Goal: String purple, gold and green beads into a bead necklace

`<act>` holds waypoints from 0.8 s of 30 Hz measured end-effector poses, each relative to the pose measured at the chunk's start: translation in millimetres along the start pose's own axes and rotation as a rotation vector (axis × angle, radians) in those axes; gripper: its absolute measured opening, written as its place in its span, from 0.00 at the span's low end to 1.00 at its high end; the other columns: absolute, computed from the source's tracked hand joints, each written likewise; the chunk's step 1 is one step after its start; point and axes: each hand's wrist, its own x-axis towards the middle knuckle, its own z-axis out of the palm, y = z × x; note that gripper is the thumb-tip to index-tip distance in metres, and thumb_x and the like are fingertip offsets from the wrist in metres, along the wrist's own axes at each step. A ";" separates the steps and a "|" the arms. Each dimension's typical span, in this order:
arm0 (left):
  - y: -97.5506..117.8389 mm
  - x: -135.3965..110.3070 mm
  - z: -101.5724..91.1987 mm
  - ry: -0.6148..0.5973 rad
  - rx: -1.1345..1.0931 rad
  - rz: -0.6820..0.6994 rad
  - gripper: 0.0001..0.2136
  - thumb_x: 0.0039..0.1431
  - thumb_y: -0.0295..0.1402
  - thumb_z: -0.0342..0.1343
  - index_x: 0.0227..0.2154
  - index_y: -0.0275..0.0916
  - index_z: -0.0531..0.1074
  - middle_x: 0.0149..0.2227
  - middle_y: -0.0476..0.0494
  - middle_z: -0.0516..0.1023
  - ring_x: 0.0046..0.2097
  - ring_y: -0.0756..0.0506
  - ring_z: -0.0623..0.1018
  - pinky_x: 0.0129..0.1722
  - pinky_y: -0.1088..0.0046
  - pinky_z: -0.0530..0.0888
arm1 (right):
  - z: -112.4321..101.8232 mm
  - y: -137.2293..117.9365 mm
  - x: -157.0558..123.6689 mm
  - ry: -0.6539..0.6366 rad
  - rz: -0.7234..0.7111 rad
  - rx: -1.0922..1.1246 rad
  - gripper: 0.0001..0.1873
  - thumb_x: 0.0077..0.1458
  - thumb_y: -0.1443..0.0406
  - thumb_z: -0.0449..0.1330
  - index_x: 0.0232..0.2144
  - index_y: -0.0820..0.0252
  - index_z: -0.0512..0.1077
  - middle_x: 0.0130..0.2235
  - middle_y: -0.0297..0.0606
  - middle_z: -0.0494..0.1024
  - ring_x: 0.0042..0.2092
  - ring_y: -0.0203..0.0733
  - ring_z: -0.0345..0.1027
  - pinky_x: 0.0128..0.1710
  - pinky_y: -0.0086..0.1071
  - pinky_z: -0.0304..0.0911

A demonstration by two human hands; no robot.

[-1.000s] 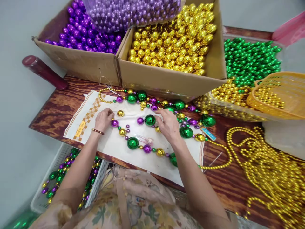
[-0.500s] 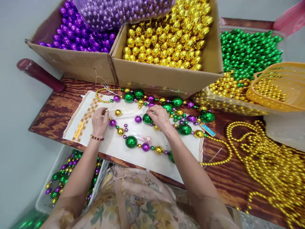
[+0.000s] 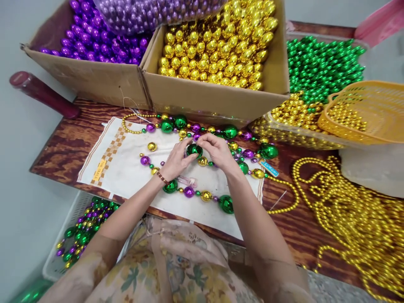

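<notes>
A large shiny green bead (image 3: 193, 150) lies between my two hands over the white cloth (image 3: 126, 170). My left hand (image 3: 178, 162), with a beaded bracelet at its wrist, has its thumb and fingers closed around the bead's left side. My right hand (image 3: 217, 152) is pinched at the bead's upper right; what its fingertips hold is too small to make out. A string of green, purple and gold beads (image 3: 206, 195) curves across the cloth below. One gold bead (image 3: 152, 146) lies loose to the left of my hands.
Cardboard boxes of purple beads (image 3: 104, 46) and gold beads (image 3: 214, 50) stand behind the cloth. To the right are a tub of green beads (image 3: 325, 67), a yellow basket (image 3: 362, 97) and heaped gold bead strands (image 3: 353, 210). A dark red bottle (image 3: 44, 94) stands at the left.
My left hand has moved right from the cloth's left part to the green bead and closed on it. My right hand stays by the bead. The whole view has shifted slightly.
</notes>
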 end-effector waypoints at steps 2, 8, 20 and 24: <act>-3.6 6.3 6.7 -0.028 -0.002 0.025 0.24 0.59 0.37 0.60 0.57 0.37 0.67 0.57 0.33 0.73 0.58 0.38 0.72 0.58 0.58 0.69 | -2.6 -5.0 -0.4 0.022 -0.024 0.020 0.10 0.54 0.58 0.59 0.29 0.59 0.71 0.31 0.33 0.72 0.35 0.37 0.65 0.38 0.32 0.60; -7.6 13.1 10.2 -0.043 0.022 0.135 0.20 0.60 0.40 0.59 0.54 0.38 0.70 0.52 0.35 0.74 0.54 0.39 0.73 0.56 0.59 0.69 | -6.5 -0.6 2.2 0.143 -0.030 0.031 0.09 0.54 0.59 0.58 0.28 0.58 0.69 0.30 0.32 0.70 0.34 0.36 0.63 0.39 0.31 0.60; -1.4 14.1 19.1 -0.040 -0.275 0.075 0.10 0.59 0.34 0.58 0.42 0.38 0.77 0.50 0.37 0.73 0.55 0.40 0.71 0.59 0.61 0.65 | -1.0 -3.7 -2.1 0.191 -0.216 -0.212 0.08 0.59 0.61 0.54 0.29 0.57 0.67 0.32 0.34 0.69 0.36 0.40 0.64 0.40 0.34 0.59; 6.0 18.9 23.0 0.059 -0.538 -0.041 0.11 0.60 0.39 0.57 0.36 0.37 0.76 0.42 0.40 0.76 0.48 0.44 0.74 0.54 0.67 0.68 | -0.7 -8.6 -4.4 0.185 -0.254 -0.258 0.08 0.60 0.62 0.54 0.29 0.56 0.66 0.33 0.35 0.70 0.37 0.40 0.65 0.40 0.35 0.60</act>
